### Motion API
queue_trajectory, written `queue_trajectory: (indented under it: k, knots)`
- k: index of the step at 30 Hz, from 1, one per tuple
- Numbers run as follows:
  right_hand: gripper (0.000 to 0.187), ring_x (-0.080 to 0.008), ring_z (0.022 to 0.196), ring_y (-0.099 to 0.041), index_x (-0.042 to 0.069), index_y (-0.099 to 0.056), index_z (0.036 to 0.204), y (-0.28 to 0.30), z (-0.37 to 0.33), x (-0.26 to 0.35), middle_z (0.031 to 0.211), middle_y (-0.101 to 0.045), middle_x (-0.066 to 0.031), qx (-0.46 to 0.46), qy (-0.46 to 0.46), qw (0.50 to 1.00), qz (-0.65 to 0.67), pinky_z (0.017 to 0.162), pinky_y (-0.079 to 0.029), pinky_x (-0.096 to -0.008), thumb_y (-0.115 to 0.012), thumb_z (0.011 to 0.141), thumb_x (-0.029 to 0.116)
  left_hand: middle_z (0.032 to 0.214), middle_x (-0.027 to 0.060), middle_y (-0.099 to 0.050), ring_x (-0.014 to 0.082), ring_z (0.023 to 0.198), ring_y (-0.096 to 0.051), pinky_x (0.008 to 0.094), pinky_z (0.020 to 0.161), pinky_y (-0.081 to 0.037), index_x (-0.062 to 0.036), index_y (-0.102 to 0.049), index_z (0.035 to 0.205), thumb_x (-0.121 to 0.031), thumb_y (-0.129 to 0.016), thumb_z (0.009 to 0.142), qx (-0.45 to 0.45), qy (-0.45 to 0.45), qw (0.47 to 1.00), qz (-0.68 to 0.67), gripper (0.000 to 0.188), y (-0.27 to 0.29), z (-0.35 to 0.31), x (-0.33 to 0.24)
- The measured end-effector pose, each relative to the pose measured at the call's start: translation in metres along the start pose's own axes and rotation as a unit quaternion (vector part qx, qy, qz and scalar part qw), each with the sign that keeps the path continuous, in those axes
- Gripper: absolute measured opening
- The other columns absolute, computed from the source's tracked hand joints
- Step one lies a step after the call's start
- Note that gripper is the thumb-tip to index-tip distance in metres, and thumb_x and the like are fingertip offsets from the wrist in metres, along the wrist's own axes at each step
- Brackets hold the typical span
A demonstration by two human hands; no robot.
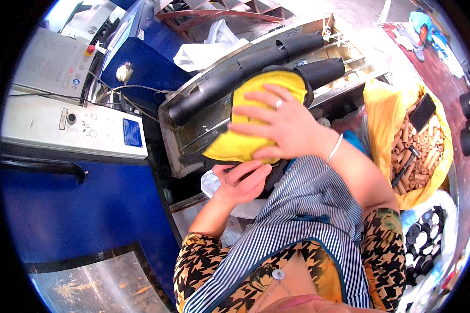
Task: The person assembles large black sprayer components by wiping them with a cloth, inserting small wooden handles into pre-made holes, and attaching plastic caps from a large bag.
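Note:
A yellow fabric piece with a black edge (245,138) is held up in front of me, over a long metal tray; its exact kind I cannot make out. My right hand (284,122), with a ring and a white bracelet, lies across its upper face, fingers spread. Below it, my left hand (240,182) has its fingers curled at the piece's lower edge, gripping it. Part of the piece is hidden by my right hand. Black curved tube-like pieces (230,78) lie in the tray just beyond.
The metal tray's rim (175,151) runs diagonally ahead. On the left stand a blue machine (83,208) and a white control panel (73,125). A yellow-lined container (378,104) on the right holds small tan tubes (423,151); below it, a bag holds black and white discs (423,240).

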State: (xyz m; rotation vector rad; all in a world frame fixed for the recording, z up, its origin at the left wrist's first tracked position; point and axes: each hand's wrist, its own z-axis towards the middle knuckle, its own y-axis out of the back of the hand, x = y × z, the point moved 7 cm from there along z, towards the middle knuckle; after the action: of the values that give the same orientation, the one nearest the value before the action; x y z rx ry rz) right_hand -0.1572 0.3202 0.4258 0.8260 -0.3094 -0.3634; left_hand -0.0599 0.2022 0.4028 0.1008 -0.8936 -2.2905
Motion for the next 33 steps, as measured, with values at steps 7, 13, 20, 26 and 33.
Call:
queue_trajectory:
  k: [7,13,20,26,33]
  knots:
    - [0.058,-0.0276,0.080,-0.067,-0.001,-0.070,0.105,-0.030,-0.034,-0.154,0.089,-0.071,-0.0162,0.124,-0.421,0.894,0.091,0.073,-0.052,-0.0349,-0.055,0.092,0.054,0.114,-0.0122,-0.064,0.0080,0.092,-0.057,0.0358,0.089,-0.036,-0.0206,-0.064,0.081,-0.008,-0.067,0.068,0.035,-0.066,0.997,0.013,0.019,-0.011,0.012,-0.012]
    - [0.043,-0.0123,0.078,-0.065,-0.006,-0.069,0.100,-0.052,-0.072,-0.163,0.089,-0.072,-0.0086,-0.074,-0.537,0.722,0.431,0.071,-0.048,-0.0283,-0.061,0.094,0.035,0.116,-0.0129,-0.064,0.0059,0.105,-0.051,0.0332,0.101,-0.030,-0.0269,-0.061,0.082,-0.025,-0.055,0.082,0.071,-0.232,0.963,0.120,0.006,-0.025,0.006,-0.043]
    - [0.036,-0.0174,0.112,-0.059,-0.005,-0.062,0.121,-0.051,-0.145,-0.143,0.121,-0.064,-0.0106,-0.387,-0.497,0.593,0.502,0.098,-0.043,-0.0283,-0.054,0.099,0.023,0.102,0.0084,-0.064,0.0245,0.093,-0.058,0.0398,0.093,-0.041,-0.0033,-0.060,0.109,-0.011,-0.074,0.073,-0.103,0.301,0.934,-0.162,0.038,-0.005,-0.004,0.054]
    - [0.044,-0.0276,0.123,-0.050,-0.001,-0.045,0.132,-0.021,-0.192,-0.095,0.132,-0.051,-0.0140,-0.545,-0.373,0.665,0.349,0.108,-0.037,-0.0401,-0.050,0.096,0.022,0.114,0.0110,-0.062,0.0265,0.109,-0.059,0.0447,0.098,-0.048,-0.0014,-0.055,0.119,-0.031,-0.057,0.099,-0.336,0.598,0.488,-0.540,0.036,-0.059,-0.065,0.085]
    - [0.039,-0.0341,0.102,-0.061,0.002,-0.064,0.110,0.004,-0.147,0.000,0.109,-0.064,-0.0165,-0.260,-0.377,0.888,0.030,0.094,-0.047,-0.0422,-0.072,0.077,0.021,0.146,0.0195,-0.045,0.0349,0.134,-0.044,0.0508,0.113,-0.034,-0.0018,-0.041,0.143,-0.047,-0.032,0.104,-0.270,0.657,0.260,-0.654,0.061,-0.109,-0.060,0.050]
